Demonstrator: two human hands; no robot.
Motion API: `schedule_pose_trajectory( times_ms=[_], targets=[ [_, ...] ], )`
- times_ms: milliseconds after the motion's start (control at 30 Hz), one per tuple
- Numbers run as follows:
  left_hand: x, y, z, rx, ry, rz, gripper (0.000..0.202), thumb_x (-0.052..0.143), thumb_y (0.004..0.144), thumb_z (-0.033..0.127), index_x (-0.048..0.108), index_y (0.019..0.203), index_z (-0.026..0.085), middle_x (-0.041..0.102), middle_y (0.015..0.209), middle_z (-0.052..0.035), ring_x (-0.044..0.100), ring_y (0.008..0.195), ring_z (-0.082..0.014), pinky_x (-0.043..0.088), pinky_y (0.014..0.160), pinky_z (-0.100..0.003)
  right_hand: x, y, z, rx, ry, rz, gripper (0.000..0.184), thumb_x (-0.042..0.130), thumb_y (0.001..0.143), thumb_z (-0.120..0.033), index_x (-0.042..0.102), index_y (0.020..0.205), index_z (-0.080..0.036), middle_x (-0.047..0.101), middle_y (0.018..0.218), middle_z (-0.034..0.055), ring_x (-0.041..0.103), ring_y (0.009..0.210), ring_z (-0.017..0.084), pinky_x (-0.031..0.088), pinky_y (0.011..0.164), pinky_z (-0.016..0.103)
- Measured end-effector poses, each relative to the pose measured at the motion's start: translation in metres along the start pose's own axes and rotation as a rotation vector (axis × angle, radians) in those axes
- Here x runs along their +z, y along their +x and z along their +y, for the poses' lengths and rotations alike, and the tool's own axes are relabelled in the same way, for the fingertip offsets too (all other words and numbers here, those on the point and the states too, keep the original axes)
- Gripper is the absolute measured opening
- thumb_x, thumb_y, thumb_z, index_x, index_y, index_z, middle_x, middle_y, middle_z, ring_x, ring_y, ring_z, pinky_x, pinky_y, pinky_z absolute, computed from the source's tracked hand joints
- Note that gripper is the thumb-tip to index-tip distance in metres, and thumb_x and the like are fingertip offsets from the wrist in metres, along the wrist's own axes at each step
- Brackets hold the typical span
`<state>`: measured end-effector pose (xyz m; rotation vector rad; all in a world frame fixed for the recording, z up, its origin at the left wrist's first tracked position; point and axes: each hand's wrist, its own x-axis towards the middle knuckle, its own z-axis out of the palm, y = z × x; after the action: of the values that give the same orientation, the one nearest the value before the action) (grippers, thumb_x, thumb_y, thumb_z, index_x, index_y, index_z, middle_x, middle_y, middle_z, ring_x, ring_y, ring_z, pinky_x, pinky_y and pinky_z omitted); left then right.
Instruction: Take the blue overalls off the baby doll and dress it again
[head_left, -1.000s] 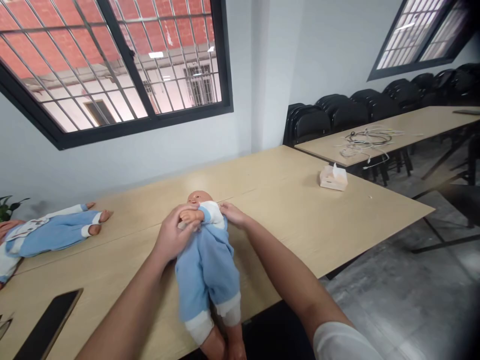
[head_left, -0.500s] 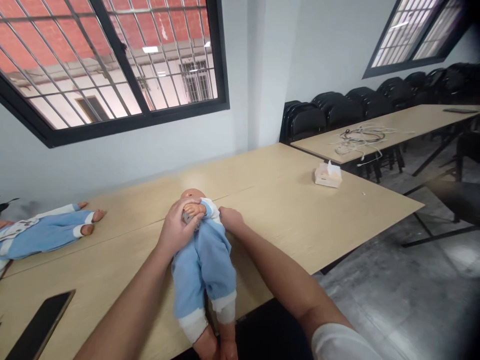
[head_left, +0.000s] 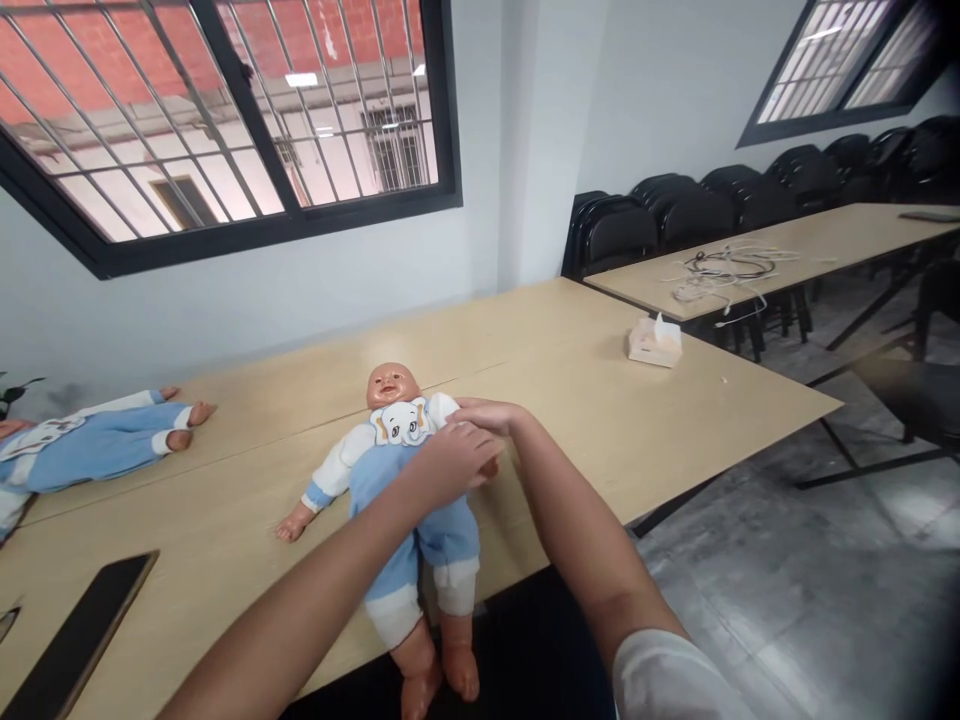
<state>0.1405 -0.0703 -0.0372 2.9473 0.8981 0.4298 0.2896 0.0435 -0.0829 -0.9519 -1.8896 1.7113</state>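
Note:
A baby doll (head_left: 405, 470) in a blue and white romper lies on its back on the wooden table (head_left: 585, 410), head away from me, bare feet over the near edge. A white elephant bib shows on its chest. One doll arm lies stretched out to the left. My left hand (head_left: 450, 462) reaches across the doll's body and closes on the doll's other arm at its right side. My right hand (head_left: 487, 415) rests at the doll's shoulder there, fingers curled on the sleeve.
A second doll (head_left: 82, 445) in the same outfit lies at the table's far left. A dark phone (head_left: 75, 640) lies near the left front edge. A tissue box (head_left: 655, 341) sits at the right. Another table with cables (head_left: 720, 270) and black chairs stand behind.
My left hand let go of the doll's arm held over its chest and crossed to the doll's right side. That freed arm now lies stretched out on the table, and the bib is uncovered.

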Motion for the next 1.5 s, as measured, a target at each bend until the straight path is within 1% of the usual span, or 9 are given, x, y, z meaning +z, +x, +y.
schedule_pose_trajectory(
  times_ms=[133, 333, 433, 567, 767, 900, 1067, 1267, 1500],
  targets=[
    [-0.013, -0.038, 0.010, -0.120, -0.175, 0.118, 0.038, 0.062, 0.097, 0.034, 0.056, 0.134, 0.028, 0.067, 0.131, -0.0067, 0.060, 0.121, -0.0264, 0.046, 0.106, -0.046, -0.001, 0.002, 0.002, 0.050, -0.058, 0.037, 0.030, 0.058, 0.078, -0.016, 0.068, 0.106, -0.016, 0.076, 0.094, 0.0041, 0.067, 0.079, 0.019, 0.053, 0.067, 0.025],
    [-0.002, -0.155, 0.019, -0.550, -0.144, 0.690, 0.012, 0.055, 0.098, 0.025, 0.064, 0.105, 0.023, 0.070, 0.099, -0.0049, 0.066, 0.094, -0.0219, 0.052, 0.087, -0.036, -0.002, -0.003, -0.005, -0.009, -0.225, 0.117, 0.036, 0.057, 0.075, -0.012, 0.069, 0.109, -0.014, 0.077, 0.105, 0.0068, 0.067, 0.089, 0.022, 0.052, 0.079, 0.029],
    [0.018, -0.212, 0.035, -0.699, -0.142, 0.654, 0.008, 0.056, 0.097, 0.026, 0.061, 0.100, 0.021, 0.068, 0.091, -0.0037, 0.065, 0.086, -0.0207, 0.052, 0.081, -0.034, 0.005, -0.015, -0.014, -0.065, -0.501, 0.229, 0.043, 0.059, 0.080, -0.012, 0.066, 0.123, -0.011, 0.071, 0.124, 0.0134, 0.065, 0.107, 0.026, 0.049, 0.096, 0.035],
    [0.027, -0.256, 0.059, -0.731, -0.175, 0.394, 0.008, 0.058, 0.096, 0.028, 0.059, 0.090, 0.022, 0.065, 0.083, -0.0014, 0.063, 0.079, -0.0199, 0.050, 0.074, -0.032, 0.048, -0.063, -0.033, -0.198, -0.914, 0.553, 0.051, 0.066, 0.091, -0.029, 0.059, 0.137, -0.010, 0.062, 0.136, 0.0229, 0.055, 0.126, 0.035, 0.037, 0.111, 0.049],
    [0.032, -0.256, 0.081, -0.659, -0.093, 0.288, 0.011, 0.061, 0.097, 0.033, 0.065, 0.098, 0.024, 0.070, 0.093, -0.0035, 0.064, 0.086, -0.0223, 0.049, 0.081, -0.037, 0.187, -0.176, -0.043, -0.612, -0.853, -0.016, 0.055, 0.082, 0.080, -0.050, 0.066, 0.128, -0.031, 0.071, 0.118, 0.0053, 0.065, 0.110, 0.024, 0.053, 0.097, 0.039],
    [0.046, -0.243, 0.087, -0.742, -0.092, 0.433, 0.010, 0.061, 0.096, 0.031, 0.065, 0.097, 0.022, 0.066, 0.082, -0.0014, 0.062, 0.073, -0.0188, 0.048, 0.072, -0.032, 0.249, -0.201, -0.015, -0.672, -1.087, 0.177, 0.030, 0.078, 0.086, -0.024, 0.071, 0.116, -0.026, 0.071, 0.122, 0.0088, 0.063, 0.117, 0.027, 0.054, 0.103, 0.047],
    [0.049, -0.237, 0.091, -0.702, -0.067, 0.532, 0.011, 0.057, 0.097, 0.025, 0.066, 0.092, 0.022, 0.065, 0.077, -0.0012, 0.061, 0.070, -0.0181, 0.048, 0.070, -0.031, 0.266, -0.196, 0.006, -0.673, -1.132, 0.361, 0.027, 0.063, 0.096, -0.012, 0.068, 0.120, -0.022, 0.069, 0.130, 0.0109, 0.063, 0.122, 0.027, 0.060, 0.099, 0.046],
    [0.047, -0.257, 0.101, -0.361, -0.163, 0.489, 0.012, 0.057, 0.095, 0.016, 0.065, 0.096, 0.024, 0.073, 0.092, -0.0038, 0.067, 0.084, -0.0181, 0.052, 0.078, -0.032, 0.272, -0.191, 0.009, -0.648, -0.971, 0.510, 0.033, 0.062, 0.097, -0.014, 0.065, 0.129, -0.022, 0.071, 0.119, 0.0110, 0.063, 0.124, 0.027, 0.060, 0.099, 0.043],
    [0.045, -0.258, 0.105, -0.754, -0.203, 0.508, 0.010, 0.059, 0.093, 0.032, 0.059, 0.093, 0.021, 0.060, 0.081, -0.0019, 0.057, 0.073, -0.0204, 0.046, 0.069, -0.034, 0.293, -0.189, 0.008, -0.695, -0.835, 0.560, 0.038, 0.061, 0.097, -0.019, 0.061, 0.135, -0.024, 0.070, 0.115, 0.0129, 0.067, 0.118, 0.027, 0.061, 0.091, 0.043]
  ],
)
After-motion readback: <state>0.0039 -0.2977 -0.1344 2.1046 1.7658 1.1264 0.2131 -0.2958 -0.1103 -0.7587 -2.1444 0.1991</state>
